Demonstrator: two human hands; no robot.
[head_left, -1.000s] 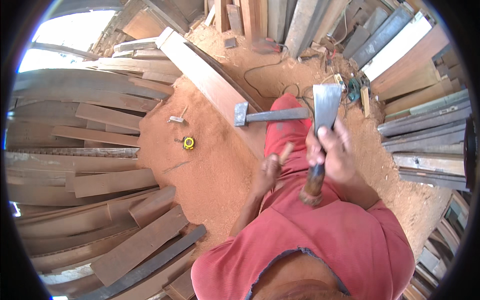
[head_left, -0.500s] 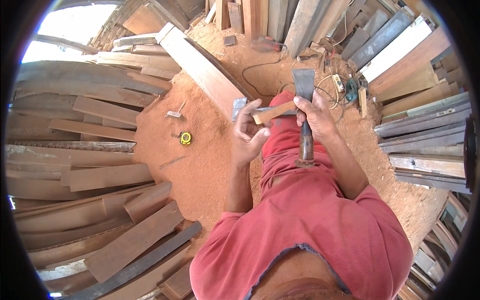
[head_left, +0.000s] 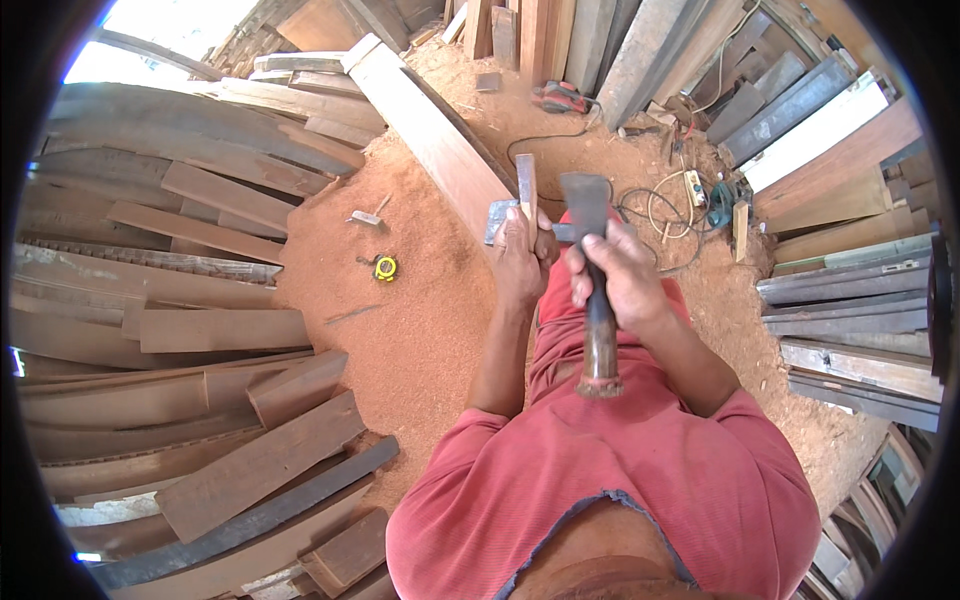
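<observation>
My left hand (head_left: 522,255) is closed around a small narrow wooden piece (head_left: 527,182), which now stands upright between thumb and fingers. Right beside that hand is a flat grey metal plate (head_left: 499,215); a grey bar (head_left: 566,232) shows on the hand's other side, and whether the two are joined is hidden. My right hand (head_left: 622,280) grips a broad-bladed chisel (head_left: 600,345) by its dark upper handle. Its wide blade (head_left: 586,195) points away from me, and the frayed handle end is toward my chest. A gap separates the blade from the wooden piece.
A long plank (head_left: 430,125) slopes down toward my lap. On the sawdust lie a yellow tape measure (head_left: 385,268) and a small hammer-like tool (head_left: 366,218). Red (head_left: 563,97) and teal (head_left: 720,205) power tools, a power strip (head_left: 693,187) and cords lie ahead; stacked boards (head_left: 220,330) surround me.
The wooden piece has turned from slanting across between both hands to upright in my left hand. My right hand has let go of its end and drawn the chisel nearer to me.
</observation>
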